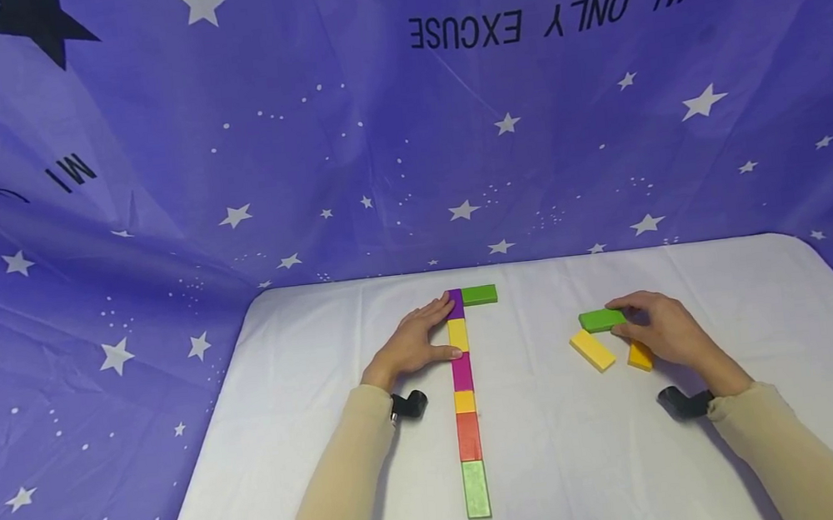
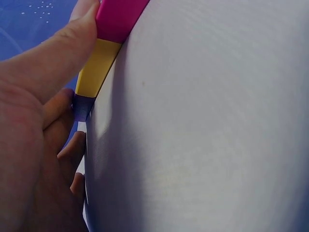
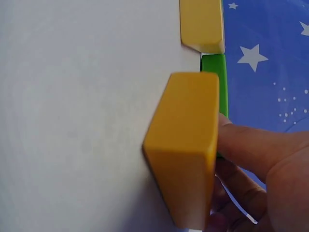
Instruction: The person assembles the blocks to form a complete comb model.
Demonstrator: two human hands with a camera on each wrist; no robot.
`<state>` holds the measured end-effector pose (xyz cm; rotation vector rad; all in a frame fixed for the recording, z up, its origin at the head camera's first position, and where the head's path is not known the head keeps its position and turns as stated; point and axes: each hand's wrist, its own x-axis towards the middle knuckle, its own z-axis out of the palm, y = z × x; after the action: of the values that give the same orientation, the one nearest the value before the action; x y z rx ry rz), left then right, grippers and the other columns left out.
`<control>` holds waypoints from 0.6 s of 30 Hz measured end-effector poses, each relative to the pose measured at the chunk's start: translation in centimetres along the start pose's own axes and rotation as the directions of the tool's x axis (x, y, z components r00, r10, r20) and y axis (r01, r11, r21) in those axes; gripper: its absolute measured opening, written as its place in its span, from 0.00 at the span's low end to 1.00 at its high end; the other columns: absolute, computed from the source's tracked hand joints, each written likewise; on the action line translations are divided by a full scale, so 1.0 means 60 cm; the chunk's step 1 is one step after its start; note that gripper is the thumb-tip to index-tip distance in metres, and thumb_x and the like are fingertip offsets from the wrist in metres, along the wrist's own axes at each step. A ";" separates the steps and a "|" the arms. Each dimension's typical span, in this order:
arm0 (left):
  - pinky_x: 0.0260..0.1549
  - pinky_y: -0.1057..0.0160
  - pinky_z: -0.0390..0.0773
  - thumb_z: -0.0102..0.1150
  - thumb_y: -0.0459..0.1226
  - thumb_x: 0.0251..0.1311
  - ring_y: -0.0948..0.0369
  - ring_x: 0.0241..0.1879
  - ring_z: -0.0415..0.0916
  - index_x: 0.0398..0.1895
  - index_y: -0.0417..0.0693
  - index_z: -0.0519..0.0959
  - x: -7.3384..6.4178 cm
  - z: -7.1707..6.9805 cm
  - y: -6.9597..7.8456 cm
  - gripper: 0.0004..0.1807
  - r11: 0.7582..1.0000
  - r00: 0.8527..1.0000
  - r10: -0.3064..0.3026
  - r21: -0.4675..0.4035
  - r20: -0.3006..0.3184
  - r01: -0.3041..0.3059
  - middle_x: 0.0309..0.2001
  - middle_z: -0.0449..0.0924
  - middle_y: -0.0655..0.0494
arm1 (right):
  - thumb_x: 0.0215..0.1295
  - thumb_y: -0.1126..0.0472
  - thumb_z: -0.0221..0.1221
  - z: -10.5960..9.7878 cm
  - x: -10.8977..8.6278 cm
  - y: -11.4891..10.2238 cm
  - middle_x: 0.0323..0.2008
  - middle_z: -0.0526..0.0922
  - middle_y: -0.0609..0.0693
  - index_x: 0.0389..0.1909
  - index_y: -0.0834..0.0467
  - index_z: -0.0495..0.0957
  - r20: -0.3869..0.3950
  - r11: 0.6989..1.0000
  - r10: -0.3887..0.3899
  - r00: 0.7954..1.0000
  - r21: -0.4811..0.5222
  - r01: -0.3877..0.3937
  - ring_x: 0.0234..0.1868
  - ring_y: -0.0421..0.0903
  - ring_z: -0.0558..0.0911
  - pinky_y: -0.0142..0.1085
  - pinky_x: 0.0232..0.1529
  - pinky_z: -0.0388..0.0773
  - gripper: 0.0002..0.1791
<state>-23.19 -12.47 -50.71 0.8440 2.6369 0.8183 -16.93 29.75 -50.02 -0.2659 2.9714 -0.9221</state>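
Observation:
A straight line of coloured blocks runs toward the person: purple [image 1: 455, 305], yellow [image 1: 457, 335], purple [image 1: 461, 371], orange [image 1: 464, 402], red [image 1: 469, 437] and light green [image 1: 476, 489]. One green block [image 1: 480, 295] lies crosswise at its far end, pointing right. My left hand [image 1: 412, 340] rests against the line's left side, fingertips at the far purple block and thumb at the nearer purple one. Over on the right, my right hand [image 1: 664, 326] pinches another green block [image 1: 600, 321] by its right end between thumb and fingers. In the right wrist view an orange block [image 3: 186, 113] partly hides this green block.
Near the right hand lie a yellow block [image 1: 593, 350] and an orange block [image 1: 640, 356]. A white cloth covers the table [image 1: 548, 448]. Behind it hangs a purple starry curtain [image 1: 374, 130]. Black wrist cameras sit at the left wrist [image 1: 410, 405] and right wrist [image 1: 682, 403].

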 end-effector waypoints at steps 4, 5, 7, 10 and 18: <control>0.77 0.52 0.43 0.72 0.53 0.56 0.56 0.79 0.45 0.79 0.49 0.56 0.000 -0.001 -0.001 0.52 1.000 1.000 0.008 0.003 0.000 -0.008 0.80 0.47 0.57 | 0.62 0.62 0.68 0.001 0.000 -0.006 0.55 0.80 0.66 0.58 0.62 0.79 -0.019 1.000 -0.005 1.000 0.010 0.006 0.54 0.64 0.77 0.64 0.56 0.72 0.23; 0.77 0.52 0.43 0.72 0.53 0.56 0.56 0.79 0.45 0.79 0.49 0.56 0.000 -0.001 -0.001 0.52 1.000 1.000 0.007 0.001 0.001 -0.007 0.80 0.47 0.57 | 0.62 0.62 0.68 0.002 0.001 -0.008 0.55 0.80 0.66 0.58 0.62 0.79 -0.027 1.000 -0.009 1.000 0.012 0.010 0.54 0.64 0.77 0.64 0.56 0.72 0.23; 0.77 0.52 0.43 0.71 0.53 0.56 0.56 0.79 0.45 0.79 0.49 0.56 0.000 -0.001 -0.001 0.52 1.000 1.000 0.007 0.000 0.001 -0.007 0.80 0.47 0.57 | 0.63 0.62 0.69 0.002 0.002 -0.012 0.55 0.80 0.66 0.58 0.61 0.80 -0.050 0.999 -0.029 0.998 0.018 0.030 0.53 0.64 0.78 0.64 0.55 0.72 0.22; 0.77 0.52 0.43 0.72 0.53 0.56 0.56 0.79 0.45 0.79 0.49 0.56 0.000 -0.001 -0.002 0.52 1.000 1.000 0.003 -0.003 -0.002 -0.003 0.80 0.47 0.58 | 0.62 0.62 0.69 0.002 0.004 -0.019 0.54 0.81 0.65 0.56 0.61 0.81 -0.093 0.997 -0.067 0.993 0.028 0.069 0.51 0.63 0.79 0.63 0.52 0.73 0.22; 0.77 0.52 0.43 0.72 0.53 0.56 0.56 0.79 0.44 0.79 0.49 0.57 -0.001 0.000 -0.002 0.52 1.000 1.000 0.008 -0.003 -0.004 -0.008 0.80 0.47 0.58 | 0.61 0.61 0.70 0.013 0.014 -0.041 0.53 0.82 0.63 0.56 0.59 0.81 -0.128 0.992 -0.093 0.987 0.076 0.104 0.49 0.61 0.80 0.61 0.50 0.74 0.21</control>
<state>-23.19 -12.62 -50.77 0.8530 2.6364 0.8267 -17.29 27.16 -49.26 -0.3696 3.0472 -1.1085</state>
